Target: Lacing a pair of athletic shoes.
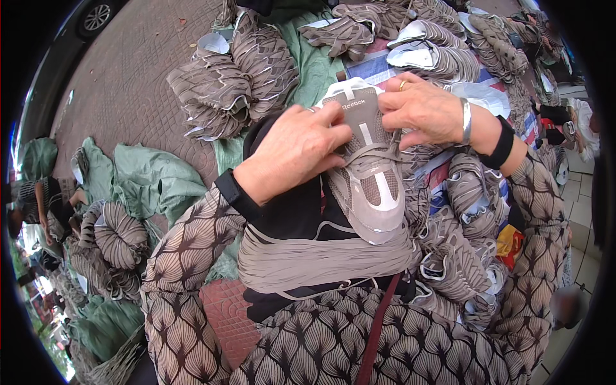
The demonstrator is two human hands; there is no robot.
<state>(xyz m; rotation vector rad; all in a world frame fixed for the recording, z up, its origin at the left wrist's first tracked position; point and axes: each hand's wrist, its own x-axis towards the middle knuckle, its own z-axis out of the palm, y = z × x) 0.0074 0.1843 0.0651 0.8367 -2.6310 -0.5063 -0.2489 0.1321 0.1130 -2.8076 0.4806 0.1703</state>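
Observation:
A taupe sneaker upper (384,226) with mesh, a pale toe stripe and a white-edged collar lies over my lap, toe toward me. A flat taupe shoelace (373,153) crosses its lower eyelets. My left hand (295,151) is closed at the upper's left eyelet edge, thumb and fingers pinched together. On the opposite edge, my right hand (427,110) pinches beside the tongue, fingers curled. Whether lace ends sit between the fingertips is hidden. Below the toe, a thick bundle of taupe shoelaces (321,260) lies across black cloth on my lap.
Stacked shoe uppers (237,80) stand at the far left on brick paving (144,70). More uppers (452,253) crowd the right side over a striped sheet. Green sacking (151,179) lies at left. A person (42,199) sits at the left rim; a car wheel (97,18) shows beyond.

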